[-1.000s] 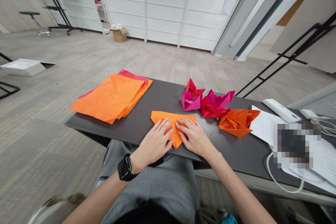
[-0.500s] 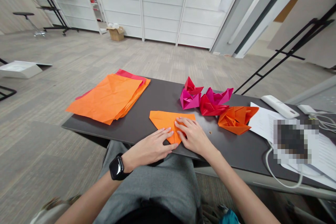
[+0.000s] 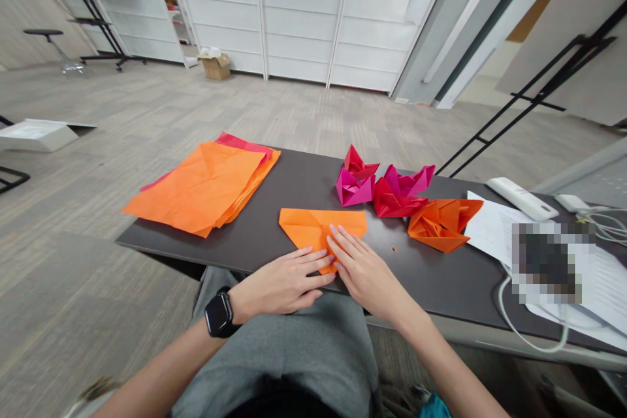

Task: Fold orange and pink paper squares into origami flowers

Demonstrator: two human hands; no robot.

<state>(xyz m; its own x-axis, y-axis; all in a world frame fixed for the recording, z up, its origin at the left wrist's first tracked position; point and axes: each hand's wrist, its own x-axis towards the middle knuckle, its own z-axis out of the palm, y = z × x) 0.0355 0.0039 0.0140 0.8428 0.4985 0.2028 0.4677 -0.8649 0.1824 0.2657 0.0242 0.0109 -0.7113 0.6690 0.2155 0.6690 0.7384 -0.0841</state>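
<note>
A folded orange sheet of paper (image 3: 306, 225) lies on the dark table (image 3: 289, 173) near its front edge. Its far edge is straight and its sides slant in toward me. My left hand (image 3: 287, 281) rests on its lower left part, fingers stretched out flat. My right hand (image 3: 362, 268) presses on its right side, fingers extended and pointing away from me. The fingertips of both hands come close together over the middle crease. Part of the paper's near end is hidden under the fingers.
A stack of orange and red paper sheets (image 3: 206, 183) lies at the table's left end. Several folded paper boats stand to the right, one of them an orange boat (image 3: 443, 225). Beyond are printed pages (image 3: 490, 228), a white cable (image 3: 504, 320) and a white power strip (image 3: 522, 199).
My right hand has flattened, its fingers now straighter and closer together along the crease. My left hand has shifted slightly, its fingers straighter. The folded orange paper stays in nearly the same place.
</note>
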